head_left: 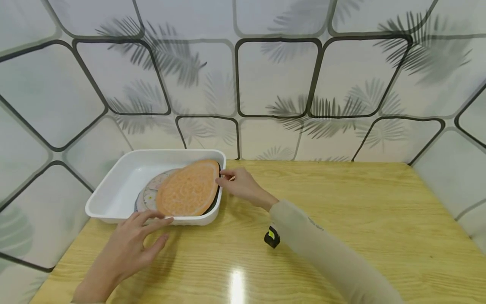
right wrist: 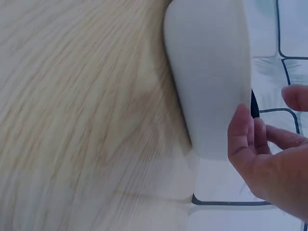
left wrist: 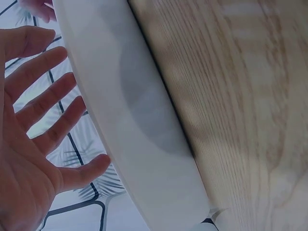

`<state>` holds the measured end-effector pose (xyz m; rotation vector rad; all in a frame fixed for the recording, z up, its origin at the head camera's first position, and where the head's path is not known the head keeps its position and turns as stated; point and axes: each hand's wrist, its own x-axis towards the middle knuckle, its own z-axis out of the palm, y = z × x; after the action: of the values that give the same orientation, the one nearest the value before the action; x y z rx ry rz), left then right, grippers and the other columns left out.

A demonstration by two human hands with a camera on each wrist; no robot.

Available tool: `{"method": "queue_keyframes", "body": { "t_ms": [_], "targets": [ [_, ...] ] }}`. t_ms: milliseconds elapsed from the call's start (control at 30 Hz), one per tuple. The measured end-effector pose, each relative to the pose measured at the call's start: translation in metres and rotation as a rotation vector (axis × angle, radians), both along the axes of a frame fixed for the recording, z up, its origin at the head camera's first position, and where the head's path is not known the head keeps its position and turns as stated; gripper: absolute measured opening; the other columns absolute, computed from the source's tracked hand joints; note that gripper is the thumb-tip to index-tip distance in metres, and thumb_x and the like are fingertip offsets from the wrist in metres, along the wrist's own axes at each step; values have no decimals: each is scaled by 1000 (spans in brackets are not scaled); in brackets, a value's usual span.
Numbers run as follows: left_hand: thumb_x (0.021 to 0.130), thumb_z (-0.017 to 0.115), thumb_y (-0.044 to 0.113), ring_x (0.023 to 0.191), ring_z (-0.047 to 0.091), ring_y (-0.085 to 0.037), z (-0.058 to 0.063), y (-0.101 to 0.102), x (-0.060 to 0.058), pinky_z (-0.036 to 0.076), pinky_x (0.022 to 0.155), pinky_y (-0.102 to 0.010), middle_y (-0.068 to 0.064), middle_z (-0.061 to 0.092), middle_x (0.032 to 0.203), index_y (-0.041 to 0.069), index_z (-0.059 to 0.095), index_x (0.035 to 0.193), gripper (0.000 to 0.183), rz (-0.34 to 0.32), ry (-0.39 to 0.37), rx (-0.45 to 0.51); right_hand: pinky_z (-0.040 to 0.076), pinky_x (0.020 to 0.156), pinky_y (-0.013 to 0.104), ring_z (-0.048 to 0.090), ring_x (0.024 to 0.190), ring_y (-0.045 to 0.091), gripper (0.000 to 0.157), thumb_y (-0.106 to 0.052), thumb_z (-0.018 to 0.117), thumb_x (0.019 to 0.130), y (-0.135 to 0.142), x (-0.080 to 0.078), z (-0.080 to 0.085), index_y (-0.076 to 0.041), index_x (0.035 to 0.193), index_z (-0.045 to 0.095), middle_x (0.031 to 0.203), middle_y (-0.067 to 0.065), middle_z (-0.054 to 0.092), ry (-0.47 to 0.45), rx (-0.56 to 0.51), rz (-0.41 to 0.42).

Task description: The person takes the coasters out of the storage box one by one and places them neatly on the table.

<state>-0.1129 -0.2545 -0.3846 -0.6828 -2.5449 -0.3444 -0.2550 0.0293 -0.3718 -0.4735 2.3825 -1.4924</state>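
A white rectangular basin (head_left: 114,198) stands at the left of the table. Inside, an orange round patterned pad (head_left: 187,190) with a pale border leans toward the right wall, a black edge showing beneath it. It partly covers a flower-patterned plate (head_left: 149,194). At the basin's right rim is my right hand (head_left: 243,185), fingers bent close by the black edge; in the right wrist view the thumb stands apart from the fingertips. My left hand (head_left: 129,245) spreads its fingers at the near rim, fingertips along the rim in the left wrist view.
The wooden table (head_left: 360,219) reaches from the basin to the right. Behind it and at both sides rise walls (head_left: 277,80) with leaf and black-line patterns. A small black object with a yellow patch (head_left: 271,237) shows beside my right cuff.
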Motion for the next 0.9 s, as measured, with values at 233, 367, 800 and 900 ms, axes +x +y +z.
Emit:
{"method": "queue_keyframes", "body": {
  "t_ms": [233, 367, 800, 900],
  "targets": [
    [75, 84, 18, 92, 65, -24, -1, 1, -3, 51, 66, -47, 1, 71, 106, 22, 80, 109, 35, 2, 33, 3, 61, 85, 42, 65, 91, 17, 35, -18, 67, 98, -13, -6, 5, -2, 129, 67, 129, 16, 68, -100, -190, -140],
    [75, 83, 16, 91, 67, -25, -2, 2, -6, 53, 68, -47, 0, 71, 105, 21, 80, 108, 33, -16, 53, 5, 62, 75, 33, 69, 82, 14, 32, -17, 72, 94, -20, -8, 6, -2, 122, 66, 123, 16, 71, -31, -148, -157],
    [75, 84, 17, 93, 65, -24, -1, -1, -3, 53, 74, -45, 0, 71, 112, 19, 80, 113, 38, -49, 32, -18, 58, 57, 25, 68, 70, 15, 47, -1, 73, 85, -37, -5, 11, -2, 131, 64, 105, 14, 71, 81, -97, -297],
    [74, 84, 15, 93, 66, -25, -2, -2, -3, 52, 75, -45, -1, 71, 112, 19, 80, 112, 38, -59, 46, -17, 62, 57, 35, 64, 60, 14, 46, 3, 67, 86, -33, -5, 10, -5, 131, 64, 98, 13, 65, 45, -162, -299]
  ]
}}
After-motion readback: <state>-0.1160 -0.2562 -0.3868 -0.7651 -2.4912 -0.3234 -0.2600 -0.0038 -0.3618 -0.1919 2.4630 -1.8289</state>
